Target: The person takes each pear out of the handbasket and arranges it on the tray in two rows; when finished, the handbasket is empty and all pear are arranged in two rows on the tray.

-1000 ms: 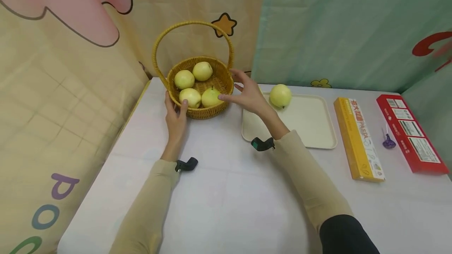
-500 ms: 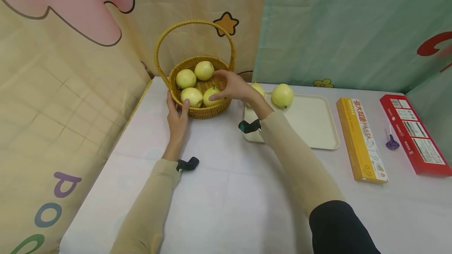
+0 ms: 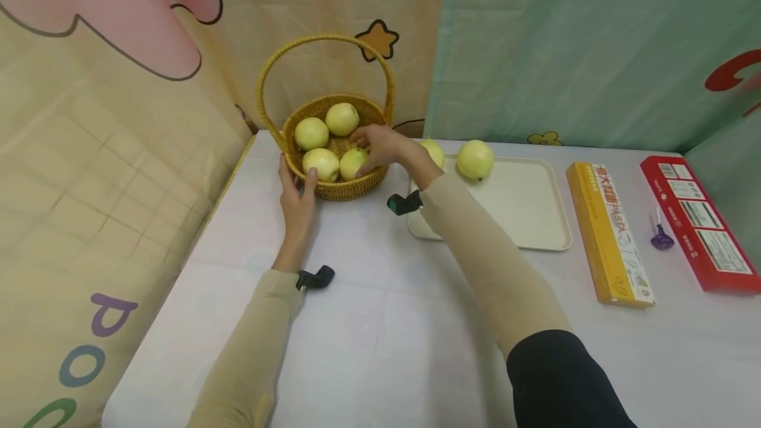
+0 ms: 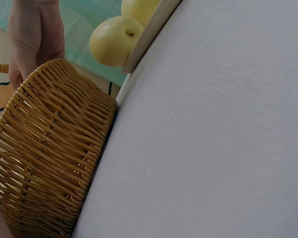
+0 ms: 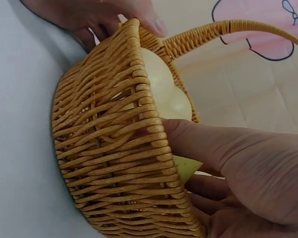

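Note:
The yellow wicker basket with a tall hoop handle stands at the back left of the table, several pale yellow-green apples inside. My left hand grips its near left side, thumb at the rim and fingers outside. Reaching over the right rim, my right hand has its thumb and fingers around the front right apple. In the right wrist view the thumb dips inside the rim, and the fingers are partly hidden. Only a greenish piece of that apple shows there.
Right of the basket lies a cream tray, with two apples at its back left. Farther right are a yellow pasta box, a purple-wrapped lollipop and a red box. Curtains hang behind the table.
My right hand has moved left from the basket's right rim, into the basket and around the front right apple. The left hand keeps its place on the basket.

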Demonstrator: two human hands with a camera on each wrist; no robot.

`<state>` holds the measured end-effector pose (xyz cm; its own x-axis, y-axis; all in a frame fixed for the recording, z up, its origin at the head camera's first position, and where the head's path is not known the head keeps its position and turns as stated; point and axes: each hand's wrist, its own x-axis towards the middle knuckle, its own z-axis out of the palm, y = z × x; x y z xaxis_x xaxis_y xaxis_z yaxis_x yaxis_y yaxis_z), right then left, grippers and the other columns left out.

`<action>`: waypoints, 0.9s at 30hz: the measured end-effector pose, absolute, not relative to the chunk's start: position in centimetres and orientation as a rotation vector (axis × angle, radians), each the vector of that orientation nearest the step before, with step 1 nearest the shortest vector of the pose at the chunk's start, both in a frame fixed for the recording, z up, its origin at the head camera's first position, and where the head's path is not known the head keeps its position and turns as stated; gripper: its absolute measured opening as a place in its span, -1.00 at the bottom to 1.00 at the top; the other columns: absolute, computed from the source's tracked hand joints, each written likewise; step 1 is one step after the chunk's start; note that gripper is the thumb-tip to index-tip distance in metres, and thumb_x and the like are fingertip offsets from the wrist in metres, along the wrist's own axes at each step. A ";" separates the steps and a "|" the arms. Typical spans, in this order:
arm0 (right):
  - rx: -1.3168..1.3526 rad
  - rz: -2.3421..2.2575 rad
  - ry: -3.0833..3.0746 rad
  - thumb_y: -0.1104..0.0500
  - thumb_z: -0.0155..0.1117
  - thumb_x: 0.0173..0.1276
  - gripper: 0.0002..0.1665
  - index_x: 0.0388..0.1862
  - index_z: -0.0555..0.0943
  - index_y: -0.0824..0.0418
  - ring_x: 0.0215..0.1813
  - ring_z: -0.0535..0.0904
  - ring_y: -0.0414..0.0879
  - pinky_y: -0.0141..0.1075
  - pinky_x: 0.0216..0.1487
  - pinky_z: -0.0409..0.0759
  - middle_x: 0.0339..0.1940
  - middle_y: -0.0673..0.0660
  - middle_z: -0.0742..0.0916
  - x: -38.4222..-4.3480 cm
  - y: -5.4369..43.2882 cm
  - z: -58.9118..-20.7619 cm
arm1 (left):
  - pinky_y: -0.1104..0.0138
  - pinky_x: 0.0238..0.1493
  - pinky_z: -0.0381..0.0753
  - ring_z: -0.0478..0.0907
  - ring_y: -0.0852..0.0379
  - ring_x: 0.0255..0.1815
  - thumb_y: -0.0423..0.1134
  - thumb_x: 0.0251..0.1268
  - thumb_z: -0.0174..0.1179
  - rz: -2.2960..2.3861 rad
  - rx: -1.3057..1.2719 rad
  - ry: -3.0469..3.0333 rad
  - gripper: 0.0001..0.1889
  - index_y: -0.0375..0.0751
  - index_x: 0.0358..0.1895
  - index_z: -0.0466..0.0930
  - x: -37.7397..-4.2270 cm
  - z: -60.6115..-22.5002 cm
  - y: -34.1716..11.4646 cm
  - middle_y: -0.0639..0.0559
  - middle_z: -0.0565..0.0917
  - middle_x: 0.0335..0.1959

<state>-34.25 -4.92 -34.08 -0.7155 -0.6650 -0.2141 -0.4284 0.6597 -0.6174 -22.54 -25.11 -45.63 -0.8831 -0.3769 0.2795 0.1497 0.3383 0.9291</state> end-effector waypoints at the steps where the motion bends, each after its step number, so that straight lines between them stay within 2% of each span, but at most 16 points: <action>1: -0.866 -0.745 2.481 0.03 0.68 0.22 -0.02 0.55 0.45 0.23 0.49 0.47 0.12 -0.05 0.52 0.44 0.46 0.25 0.60 -34.3 -5.0 -34.3 | 0.14 0.65 0.24 0.16 0.01 0.70 0.13 0.64 0.04 -1.570 0.200 -2.158 -0.15 0.03 0.77 -0.20 -22.5 -45.6 -25.1 0.07 0.04 0.76; 4: -0.897 -0.745 2.576 -0.04 0.71 0.18 -0.08 0.44 0.55 0.26 0.44 0.51 0.12 -0.07 0.48 0.46 0.39 0.22 0.65 -34.1 -5.3 -34.9 | 0.07 0.66 0.22 0.14 -0.07 0.70 0.04 0.66 0.04 -1.584 0.190 -2.144 -0.17 -0.02 0.76 -0.20 -22.4 -45.5 -25.1 0.00 0.04 0.76; 8: -0.882 -0.742 2.658 -0.09 0.71 0.16 -0.08 0.41 0.58 0.25 0.48 0.46 0.16 -0.03 0.55 0.35 0.40 0.18 0.66 -33.8 -5.6 -35.3 | 0.00 0.66 0.20 0.13 -0.14 0.70 -0.05 0.66 0.06 -1.603 0.166 -2.118 -0.19 0.01 0.76 -0.21 -22.6 -45.7 -25.0 -0.02 0.02 0.76; 12: -0.870 -0.671 2.681 -0.06 0.70 0.18 -0.03 0.49 0.51 0.26 0.52 0.41 0.20 0.02 0.59 0.28 0.43 0.20 0.63 -33.6 -5.7 -35.3 | 0.07 0.66 0.22 0.16 -0.06 0.70 0.03 0.64 0.08 -1.602 0.167 -2.115 -0.18 0.11 0.76 -0.18 -22.7 -45.9 -25.0 0.07 0.05 0.75; 19: -0.878 -0.707 2.720 -0.02 0.65 0.17 -0.09 0.45 0.52 0.26 0.45 0.46 0.22 0.04 0.49 0.39 0.37 0.21 0.65 -33.3 -5.5 -35.5 | 0.11 0.66 0.23 0.16 -0.02 0.69 0.10 0.64 0.06 -1.579 0.179 -2.144 -0.15 0.03 0.76 -0.18 -22.6 -45.9 -24.8 0.05 0.06 0.75; 27: -0.881 -1.098 2.697 0.05 0.67 0.13 -0.08 0.41 0.42 0.18 0.37 0.51 0.15 -0.01 0.39 0.52 0.36 0.22 0.65 -32.4 -3.8 -34.9 | 0.11 0.66 0.21 0.15 0.00 0.70 0.11 0.64 0.06 -1.572 0.196 -2.148 -0.16 0.07 0.76 -0.18 -22.5 -45.7 -25.0 0.06 0.06 0.75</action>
<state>-32.36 -3.77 -34.91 -0.8278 -0.5480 0.1206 -0.4764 0.5728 -0.6670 -22.53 -25.02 -45.67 -0.8802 -0.3797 0.2848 0.1566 0.3341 0.9294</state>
